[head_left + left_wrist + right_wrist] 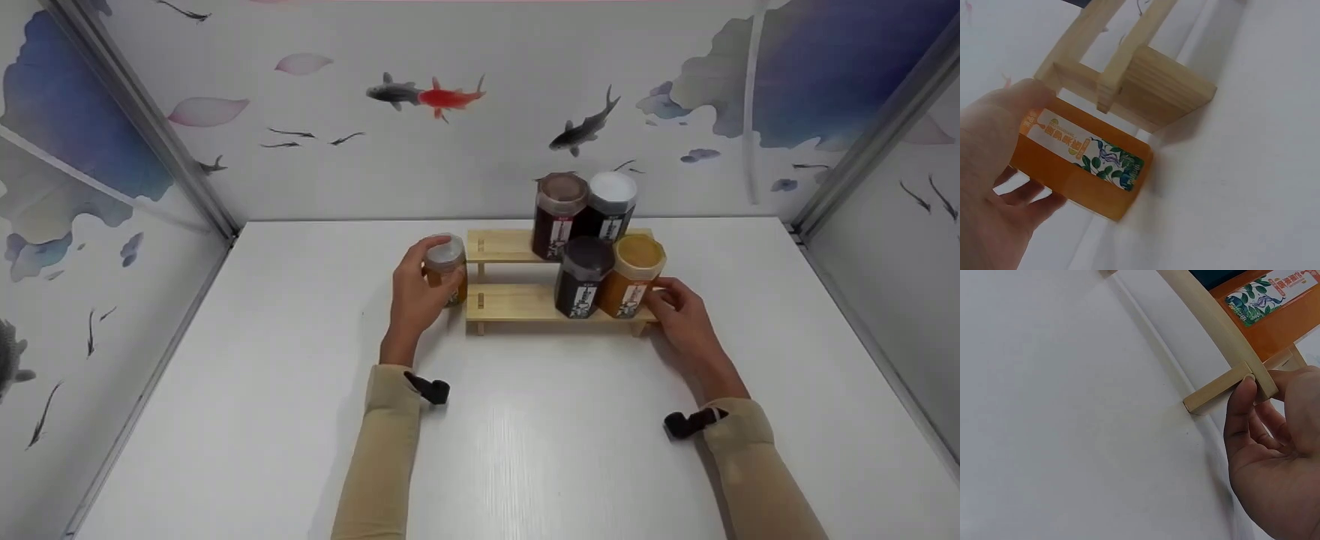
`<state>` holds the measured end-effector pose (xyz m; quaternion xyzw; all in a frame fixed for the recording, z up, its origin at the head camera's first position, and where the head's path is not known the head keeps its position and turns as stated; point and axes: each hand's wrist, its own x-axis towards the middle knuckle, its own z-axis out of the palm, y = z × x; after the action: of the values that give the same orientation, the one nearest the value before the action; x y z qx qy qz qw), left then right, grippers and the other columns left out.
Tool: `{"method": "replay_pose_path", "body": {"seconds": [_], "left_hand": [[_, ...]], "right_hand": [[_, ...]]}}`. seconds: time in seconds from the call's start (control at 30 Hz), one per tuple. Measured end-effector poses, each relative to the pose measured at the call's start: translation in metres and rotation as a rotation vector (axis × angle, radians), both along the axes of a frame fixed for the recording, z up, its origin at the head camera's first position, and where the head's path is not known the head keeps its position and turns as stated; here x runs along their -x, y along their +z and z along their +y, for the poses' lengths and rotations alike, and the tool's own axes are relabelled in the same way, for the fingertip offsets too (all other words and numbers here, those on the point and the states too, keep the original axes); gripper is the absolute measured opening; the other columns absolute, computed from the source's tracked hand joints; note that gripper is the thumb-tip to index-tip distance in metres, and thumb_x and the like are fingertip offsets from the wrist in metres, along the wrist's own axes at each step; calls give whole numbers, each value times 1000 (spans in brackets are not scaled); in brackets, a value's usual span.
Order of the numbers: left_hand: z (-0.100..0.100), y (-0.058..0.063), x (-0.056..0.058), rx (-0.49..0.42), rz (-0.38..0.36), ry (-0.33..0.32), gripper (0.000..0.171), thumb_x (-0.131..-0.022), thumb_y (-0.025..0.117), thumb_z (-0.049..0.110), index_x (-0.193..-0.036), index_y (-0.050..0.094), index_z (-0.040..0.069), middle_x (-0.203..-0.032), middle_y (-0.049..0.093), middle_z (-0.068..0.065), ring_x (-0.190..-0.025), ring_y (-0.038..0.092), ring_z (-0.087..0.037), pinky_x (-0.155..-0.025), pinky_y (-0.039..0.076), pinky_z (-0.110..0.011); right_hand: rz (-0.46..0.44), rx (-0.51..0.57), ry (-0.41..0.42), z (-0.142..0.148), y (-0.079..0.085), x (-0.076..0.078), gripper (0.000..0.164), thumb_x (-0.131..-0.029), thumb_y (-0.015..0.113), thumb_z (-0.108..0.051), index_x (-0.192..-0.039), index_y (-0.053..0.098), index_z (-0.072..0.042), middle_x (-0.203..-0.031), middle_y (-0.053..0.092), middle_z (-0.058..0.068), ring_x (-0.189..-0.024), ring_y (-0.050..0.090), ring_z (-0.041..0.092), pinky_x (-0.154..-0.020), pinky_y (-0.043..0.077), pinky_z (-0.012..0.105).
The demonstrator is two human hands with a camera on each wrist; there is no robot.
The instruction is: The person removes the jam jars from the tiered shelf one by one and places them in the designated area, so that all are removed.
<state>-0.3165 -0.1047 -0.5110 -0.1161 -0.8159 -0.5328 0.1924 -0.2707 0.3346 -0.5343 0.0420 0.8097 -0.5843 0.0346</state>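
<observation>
The left hand gripped 1 amber, white-labelled jar left of the rack, whose right end the right hand pinched; table stretched near.

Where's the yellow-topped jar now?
In the head view, the jar stands at the right of the lower shelf, between a dark jar and right hand.

Small booth, white table under left hand and right hand, wall with fish pictures ahead, metal posts either side

The leftmost jar is orange, its lid probably grey, label leaf-patterned.
</observation>
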Motion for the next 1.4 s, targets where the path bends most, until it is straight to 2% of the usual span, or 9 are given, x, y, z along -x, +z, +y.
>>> {"method": "replay_pose_path", "body": {"seconds": [0.17, 0.3, 0.47, 0.73, 0.87, 1.1, 1.27, 1.4], "left_hand": [[1, -5, 3, 16, -4, 23, 54, -97, 83, 16, -147, 63, 23, -159, 52, -8, -148, 52, -24, -119, 51, -47], [-2, -6, 4, 13, -13, 63, 55, -98, 83, 20, -148, 62, 23, -157, 44, -11, -149, 48, -27, -120, 50, -47], [-5, -8, 5, -39, -27, 80, 71, -97, 84, 25, -159, 50, 17, -157, 50, -11, -149, 50, -31, -115, 53, -55], [1, -10, 6, -31, -33, 55, 75, -102, 78, 26, -166, 40, 14, -167, 47, -12, -158, 43, -29, -125, 43, -52], [4, -11, 6, -26, -32, 55, 75, -103, 77, 24, -167, 39, 14, -169, 45, -12, -159, 42, -29, -128, 40, -54], [9, -13, 9, -24, 10, 54, 77, -102, 78, 23, -167, 38, 13, -168, 47, -10, -157, 45, -27, -123, 47, -48], [11, -11, 9, -9, 9, 55, 77, -103, 77, 19, -168, 37, 13, -170, 44, -10, -159, 42, -27, -128, 41, -46], [15, -4, 5, 19, 20, 83, 70, -103, 76, 14, -165, 43, 11, -171, 42, -16, -160, 40, -31, -130, 38, -48]], "right_hand": [[18, 23, -6, -2, -1, 0, 57, -112, 58, -46, -155, 48, -11, -130, 61, -1, -110, 65, 8, -88, 57, 17], [12, 32, -9, -3, 0, -2, 55, -112, 57, -45, -155, 48, -11, -131, 60, 0, -110, 65, 9, -88, 57, 17], [-6, 14, -8, -1, 1, 0, 55, -113, 56, -43, -157, 48, -12, -131, 60, 1, -108, 65, 9, -86, 57, 18], [-28, -61, -16, -2, 6, -1, 56, -114, 52, -41, -159, 46, -10, -143, 57, 13, -111, 63, 9, -87, 55, 14], [-31, -44, -18, -3, 5, -1, 53, -114, 51, -39, -159, 46, -10, -141, 57, 10, -110, 63, 9, -87, 56, 15], [28, 3, -31, -3, -1, 2, 52, -113, 56, -38, -156, 49, -9, -127, 61, 2, -104, 66, 7, -84, 57, 17], [33, 5, -28, -3, -1, 0, 53, -113, 56, -40, -156, 49, -10, -129, 61, 1, -107, 66, 7, -85, 57, 18], [22, 10, -24, -3, -2, 0, 53, -113, 55, -39, -156, 48, -9, -131, 61, 3, -109, 65, 8, -86, 57, 19]]}}
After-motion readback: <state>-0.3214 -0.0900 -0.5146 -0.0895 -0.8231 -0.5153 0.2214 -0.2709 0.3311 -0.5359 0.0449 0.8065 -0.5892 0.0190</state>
